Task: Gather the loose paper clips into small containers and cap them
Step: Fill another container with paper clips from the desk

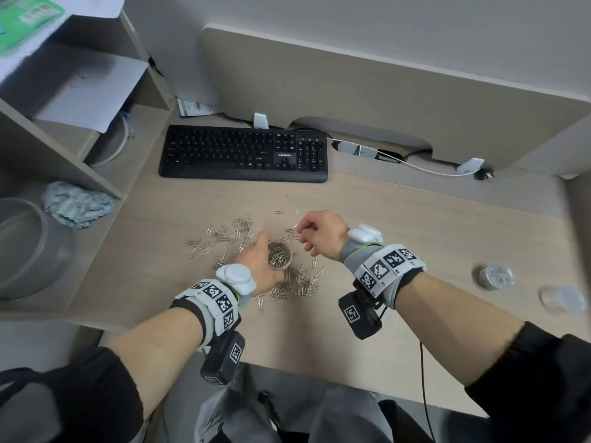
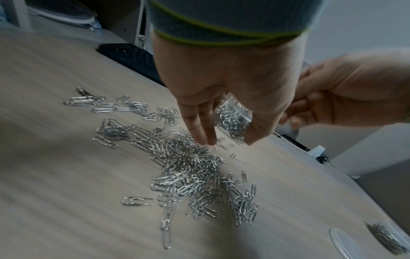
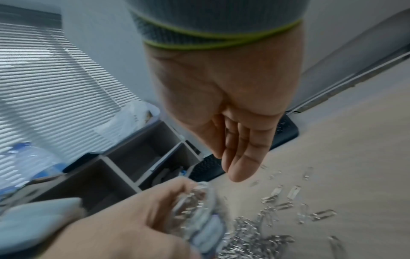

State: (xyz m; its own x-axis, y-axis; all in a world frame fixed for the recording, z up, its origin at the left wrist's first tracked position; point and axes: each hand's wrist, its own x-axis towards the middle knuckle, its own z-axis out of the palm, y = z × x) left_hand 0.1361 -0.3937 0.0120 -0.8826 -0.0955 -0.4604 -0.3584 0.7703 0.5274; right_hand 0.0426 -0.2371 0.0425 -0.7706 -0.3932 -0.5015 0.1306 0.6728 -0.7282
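A wood-grain desk (image 1: 399, 225) fills the head view, clips (image 1: 224, 238) strewn across its centre. The left hand (image 1: 256, 266) grips a nearly full jar (image 1: 279, 254) at mid-frame; the right hand (image 1: 319, 233), just right of it, has curled fingers, contents unclear. Best keep the jar upright and drop small pinches. Only the left wrist view shows a lid (image 2: 346, 243) lower right.
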